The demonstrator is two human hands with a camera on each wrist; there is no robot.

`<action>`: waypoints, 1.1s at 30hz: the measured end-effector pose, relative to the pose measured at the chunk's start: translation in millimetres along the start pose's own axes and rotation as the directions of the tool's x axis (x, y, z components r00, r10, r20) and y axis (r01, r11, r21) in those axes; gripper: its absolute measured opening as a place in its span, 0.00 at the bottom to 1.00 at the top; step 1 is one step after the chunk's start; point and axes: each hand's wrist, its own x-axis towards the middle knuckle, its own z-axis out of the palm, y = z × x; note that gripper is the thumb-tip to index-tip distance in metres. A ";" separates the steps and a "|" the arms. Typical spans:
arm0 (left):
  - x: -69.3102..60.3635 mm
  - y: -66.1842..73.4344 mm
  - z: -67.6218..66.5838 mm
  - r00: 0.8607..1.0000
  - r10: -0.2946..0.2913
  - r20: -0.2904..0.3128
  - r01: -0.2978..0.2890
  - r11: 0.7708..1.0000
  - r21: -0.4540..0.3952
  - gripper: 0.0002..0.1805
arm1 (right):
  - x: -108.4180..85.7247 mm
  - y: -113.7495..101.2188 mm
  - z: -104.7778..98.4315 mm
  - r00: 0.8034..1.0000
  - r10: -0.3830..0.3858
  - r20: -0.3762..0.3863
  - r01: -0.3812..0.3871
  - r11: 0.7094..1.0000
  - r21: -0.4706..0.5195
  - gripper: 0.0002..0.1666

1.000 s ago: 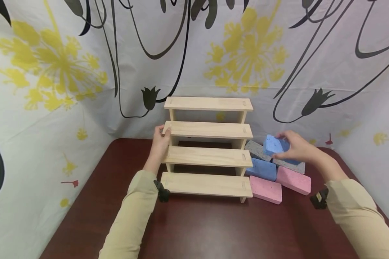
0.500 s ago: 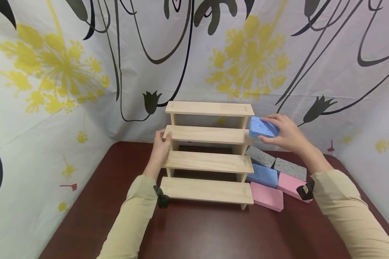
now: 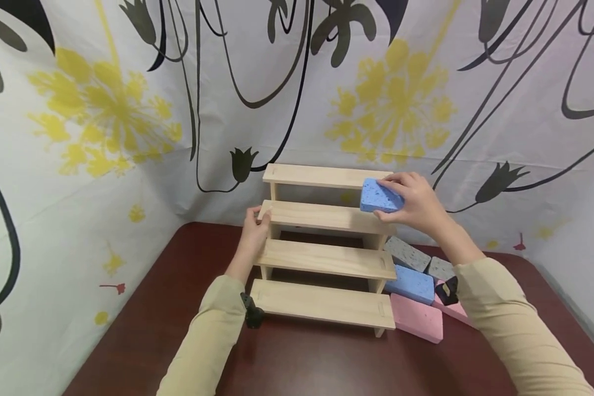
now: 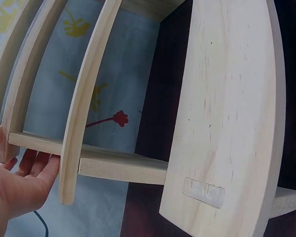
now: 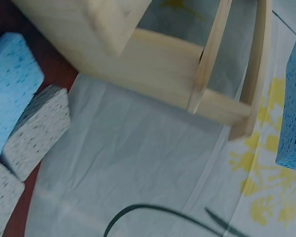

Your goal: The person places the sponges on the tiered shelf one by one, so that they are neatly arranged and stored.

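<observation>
A pale wooden stepped shelf (image 3: 322,301) with several tiers stands on the table. My left hand (image 3: 252,236) grips the left end of its second tier from the top, thumb above and fingers beneath; the left wrist view shows those fingers (image 4: 42,168) against the wood. In my right hand (image 3: 418,203) a blue sponge (image 3: 378,197) is pinched between thumb and fingers, in front of the right part of the upper tiers. The right wrist view catches only part of that sponge at its right edge. Whether it touches the wood I cannot tell.
Right of the shelf lie another blue sponge (image 3: 411,284), a pink sponge (image 3: 417,319), a second pink one partly behind my right wrist, and two grey sponges (image 3: 407,254). The dark red table (image 3: 326,363) meets a patterned cloth wall (image 3: 218,121) behind the shelf.
My right hand has lifted the blue sponge from above the pile and carried it left to the upper tiers. My left hand keeps its grip. The head view has tilted slightly.
</observation>
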 end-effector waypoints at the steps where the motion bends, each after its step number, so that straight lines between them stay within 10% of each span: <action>1: 0.2 -0.5 0.2 1.000 0.004 -0.004 -0.004 1.000 -0.002 0.24 | 3.8 -1.1 3.0 1.000 -0.012 -0.004 0.012 1.000 -0.005 0.39; 18: 1.7 -4.0 -0.3 1.000 0.004 -0.029 -0.004 1.000 -0.014 0.24 | 92.0 -26.6 56.1 0.993 -0.108 0.052 0.101 0.987 0.127 0.28; 33: 2.3 -3.2 3.7 0.999 0.030 -0.042 -0.031 0.999 -0.013 0.22 | 143.9 -37.0 101.8 0.970 -0.062 0.236 0.010 0.976 0.217 0.27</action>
